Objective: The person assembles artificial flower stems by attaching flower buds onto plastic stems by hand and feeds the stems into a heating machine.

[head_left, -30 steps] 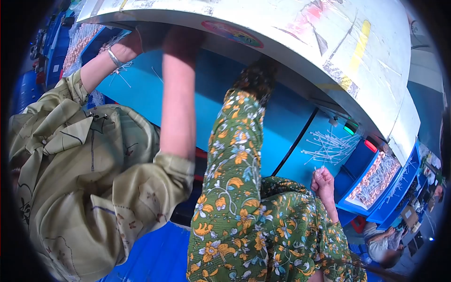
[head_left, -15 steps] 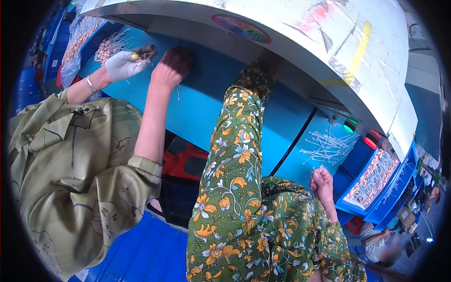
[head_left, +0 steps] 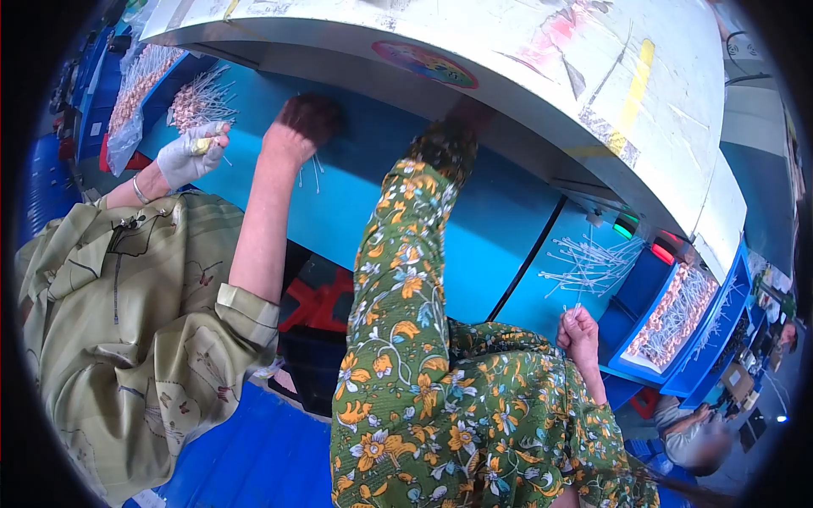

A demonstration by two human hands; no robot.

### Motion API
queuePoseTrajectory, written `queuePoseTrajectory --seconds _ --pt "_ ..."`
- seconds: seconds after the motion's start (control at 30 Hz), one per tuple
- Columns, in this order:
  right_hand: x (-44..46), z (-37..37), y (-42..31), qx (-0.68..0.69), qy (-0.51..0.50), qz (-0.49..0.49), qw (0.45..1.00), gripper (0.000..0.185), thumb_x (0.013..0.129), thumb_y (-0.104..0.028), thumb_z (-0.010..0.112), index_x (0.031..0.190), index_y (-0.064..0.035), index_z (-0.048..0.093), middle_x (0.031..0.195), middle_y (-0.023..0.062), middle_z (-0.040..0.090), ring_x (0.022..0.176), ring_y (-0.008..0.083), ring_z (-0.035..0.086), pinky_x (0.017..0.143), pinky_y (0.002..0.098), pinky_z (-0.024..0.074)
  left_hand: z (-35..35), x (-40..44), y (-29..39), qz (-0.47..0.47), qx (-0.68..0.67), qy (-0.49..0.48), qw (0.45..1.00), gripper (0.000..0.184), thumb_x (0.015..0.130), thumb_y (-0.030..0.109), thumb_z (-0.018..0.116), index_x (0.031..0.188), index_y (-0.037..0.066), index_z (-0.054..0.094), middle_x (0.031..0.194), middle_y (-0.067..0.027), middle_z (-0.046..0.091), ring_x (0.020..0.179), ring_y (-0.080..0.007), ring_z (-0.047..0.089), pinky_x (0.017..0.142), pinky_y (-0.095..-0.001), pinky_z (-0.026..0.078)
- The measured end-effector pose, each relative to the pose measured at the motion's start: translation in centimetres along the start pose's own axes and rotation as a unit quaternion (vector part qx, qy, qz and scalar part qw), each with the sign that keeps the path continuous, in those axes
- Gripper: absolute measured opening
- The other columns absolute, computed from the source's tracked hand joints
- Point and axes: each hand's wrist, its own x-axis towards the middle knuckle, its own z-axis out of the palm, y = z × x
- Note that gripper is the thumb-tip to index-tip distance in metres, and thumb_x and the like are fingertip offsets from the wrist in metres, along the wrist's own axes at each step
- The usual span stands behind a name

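My left arm in a green floral sleeve reaches under the white hood. My left hand (head_left: 470,116) is in deep shadow there, its fingers not readable. On the right, my right hand (head_left: 579,333) is closed in a pinch above the blue table edge. A short thin white wire tip (head_left: 577,308) sticks up from its fingertips. Just beyond that hand lies a loose pile of thin white wires (head_left: 589,264) on the blue tabletop (head_left: 500,245).
A blue bin (head_left: 631,368) at right holds white wires with copper-coloured ends (head_left: 676,322). The white hood (head_left: 508,51) overhangs the table. At left, a co-worker's gloved hand (head_left: 190,157) and bare hand (head_left: 296,127) work near another pile of copper-ended wires (head_left: 201,102).
My left forearm has shifted slightly left with the view. My right hand stays pinched in nearly the same place. The co-worker's gloved hand has moved left and down.
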Motion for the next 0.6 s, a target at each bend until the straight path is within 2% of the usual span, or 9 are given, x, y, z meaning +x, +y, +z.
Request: queuePoseTrajectory --seconds 0.07,0.23,0.37,0.47,0.6 --pt "-0.1 0.3 -0.1 -0.004 -0.004 0.0 1.0 0.014 0.09 -0.017 0.055 0.083 -0.0072 0.05 0.06 0.0002 0.047 0.045 0.0066 0.035 0.041 0.0212 0.0281 -1.1 0.4 0.1 -0.011 -0.032 -0.044 0.998 0.027 0.085 0.014 0.047 0.11 0.015 0.058 0.116 -0.0041 0.056 0.108 -0.0202 0.052 0.094 -0.0362 0.042" --pt "-0.1 0.8 -0.6 0.008 -0.003 -0.003 1.0 0.015 0.09 -0.019 0.056 0.083 -0.0072 0.05 0.06 0.0003 0.047 0.045 0.0066 0.035 0.041 0.0214 0.0267 -1.5 -0.2 -1.6 -0.047 -0.157 -0.023 0.986 0.027 0.086 0.014 0.047 0.111 0.012 0.057 0.116 -0.0061 0.055 0.108 -0.0213 0.053 0.094 -0.0369 0.042" --pt "-0.5 0.8 -0.7 0.019 0.019 -0.014 1.0 0.015 0.09 -0.019 0.055 0.082 -0.0073 0.05 0.06 0.0 0.046 0.045 0.0066 0.034 0.041 0.0216 0.0256 -1.5 -2.5 -5.1 -0.088 -0.348 -0.021 0.933 0.027 0.087 0.013 0.047 0.112 0.01 0.056 0.116 -0.0077 0.055 0.108 -0.0222 0.053 0.094 -0.0374 0.042" --pt "-0.7 0.6 -0.6 0.026 0.023 -0.016 0.999 0.015 0.09 -0.018 0.055 0.082 -0.0073 0.05 0.059 -0.0004 0.045 0.045 0.0065 0.034 0.041 0.0217 0.0252 -0.5 -5.6 -8.6 -0.15 -0.54 -0.054 0.827 0.027 0.087 0.013 0.047 0.113 0.008 0.055 0.116 -0.0089 0.055 0.108 -0.0229 0.053 0.094 -0.0378 0.043" --pt "-0.9 1.4 -1.2 0.042 0.021 -0.012 0.999 0.014 0.091 -0.017 0.054 0.082 -0.0073 0.05 0.06 -0.0011 0.044 0.046 0.0065 0.034 0.042 0.0216 0.026 1.5 -9.6 -12.2 -0.233 -0.783 -0.089 0.57 0.027 0.088 0.012 0.047 0.113 0.006 0.054 0.116 -0.0105 0.055 0.108 -0.0238 0.053 0.094 -0.0383 0.043"
